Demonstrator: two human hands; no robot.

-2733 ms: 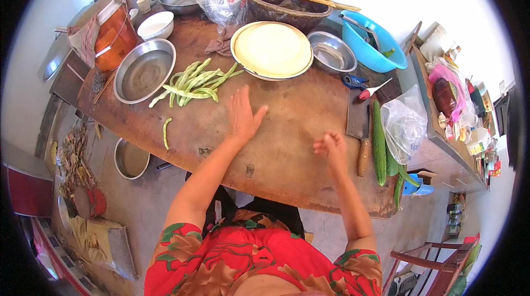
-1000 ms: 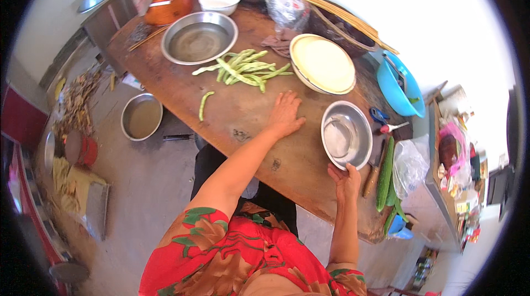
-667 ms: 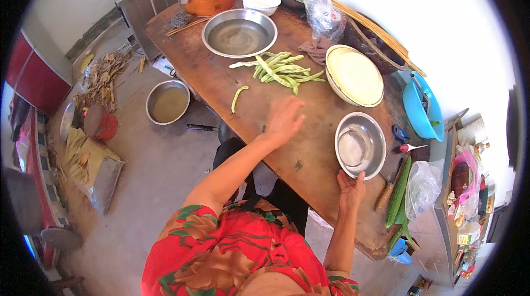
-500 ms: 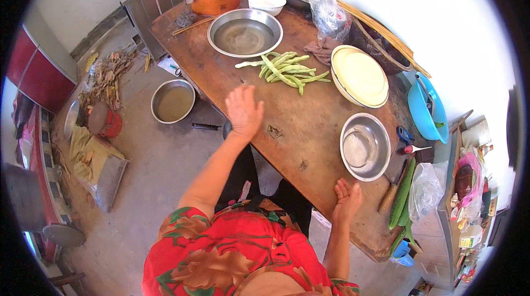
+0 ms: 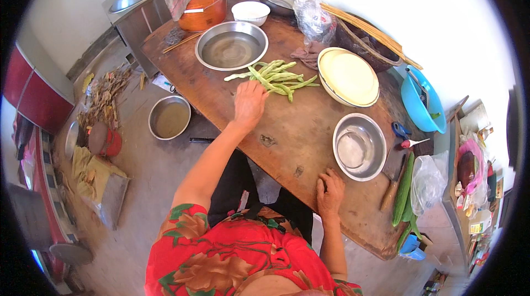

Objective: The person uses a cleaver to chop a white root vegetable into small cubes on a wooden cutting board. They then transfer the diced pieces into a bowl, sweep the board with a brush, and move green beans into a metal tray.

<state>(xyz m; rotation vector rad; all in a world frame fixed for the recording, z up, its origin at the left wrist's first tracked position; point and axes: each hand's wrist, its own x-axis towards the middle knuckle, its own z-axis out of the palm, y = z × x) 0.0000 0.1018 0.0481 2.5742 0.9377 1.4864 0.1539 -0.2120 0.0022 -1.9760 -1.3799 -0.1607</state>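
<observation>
On the wooden table [image 5: 298, 136] lies a loose heap of long green beans [image 5: 284, 78]. My left hand [image 5: 250, 104] is at the near left side of that heap, its fingers bent down and closed at the beans; the fingertips are partly hidden. Resting at the table's near edge, my right hand [image 5: 330, 192] holds nothing, its fingers loosely bent and apart. Just beyond it stands a small steel bowl [image 5: 360, 173]. A wide steel basin of water [image 5: 232, 65] sits behind the beans.
A cream-coloured lidded basin [image 5: 349, 77] and a blue plastic basin [image 5: 422, 105] line the right side. Near the corner lie a knife [image 5: 388, 195], scissors [image 5: 401, 130] and cucumbers [image 5: 403, 191]. An orange bucket [image 5: 204, 9] stands far left. Another steel basin [image 5: 170, 118] is below the table's left edge.
My left hand has moved forward from above the table edge to the beans, and its spread fingers have closed. My right hand has turned palm down and settled on the table edge.
</observation>
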